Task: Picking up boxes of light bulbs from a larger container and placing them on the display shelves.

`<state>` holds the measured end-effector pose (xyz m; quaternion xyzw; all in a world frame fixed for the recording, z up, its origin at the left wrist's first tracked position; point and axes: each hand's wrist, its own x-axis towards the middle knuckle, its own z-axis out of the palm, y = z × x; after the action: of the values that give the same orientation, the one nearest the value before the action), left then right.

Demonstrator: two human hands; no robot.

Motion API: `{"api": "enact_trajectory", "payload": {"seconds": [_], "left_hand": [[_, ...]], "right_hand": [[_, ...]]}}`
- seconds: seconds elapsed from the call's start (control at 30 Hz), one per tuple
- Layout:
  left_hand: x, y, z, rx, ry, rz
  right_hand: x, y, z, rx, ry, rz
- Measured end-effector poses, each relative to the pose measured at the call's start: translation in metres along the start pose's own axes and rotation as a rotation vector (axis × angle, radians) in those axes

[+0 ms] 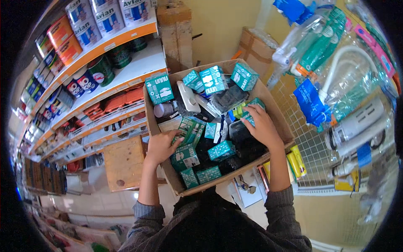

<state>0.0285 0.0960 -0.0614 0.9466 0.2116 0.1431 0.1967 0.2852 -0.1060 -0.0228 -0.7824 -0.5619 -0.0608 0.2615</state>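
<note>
An open cardboard box (280, 126) stands before me, filled with small goods. My left hand (165, 145) is at its left side, thumb and fingertips at the edge of a green printed package (192, 130); whether it grips is unclear. Just below lies a larger green carton (185, 157). At the right, my right hand (263, 127) has its thumb and fingers around a small green carton (248, 119), partly hidden by the fingers. Beside that carton is a yellow-green item (239, 111). A clear-wrapped dark item (229, 98) and a white plastic piece (188, 97) lie farther back.
Shelves with paint cans (107, 20) and orange edging rise on the left. A wooden stool (124, 163) stands beside the box. To the right, a white wire grid (310, 157) carries bagged plumbing parts (346, 72). A taped carton (255, 47) is behind.
</note>
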Motion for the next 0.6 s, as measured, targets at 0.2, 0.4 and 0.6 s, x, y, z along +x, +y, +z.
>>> {"api": "enact_trajectory", "payload": {"seconds": [0.2,0.4,0.6], "left_hand": [[-0.001,0.001,-0.001,0.048,-0.027,-0.148],[0.0,-0.01,0.013,0.119,-0.018,-0.084],[0.001,-0.01,0.012,0.217,-0.104,-0.114]], "right_hand": [[0.055,0.012,0.026,-0.123,-0.084,-0.199],[0.08,-0.016,0.081,-0.159,-0.566,-0.391],[0.073,-0.013,0.129,-0.164,-0.743,-0.416]]}}
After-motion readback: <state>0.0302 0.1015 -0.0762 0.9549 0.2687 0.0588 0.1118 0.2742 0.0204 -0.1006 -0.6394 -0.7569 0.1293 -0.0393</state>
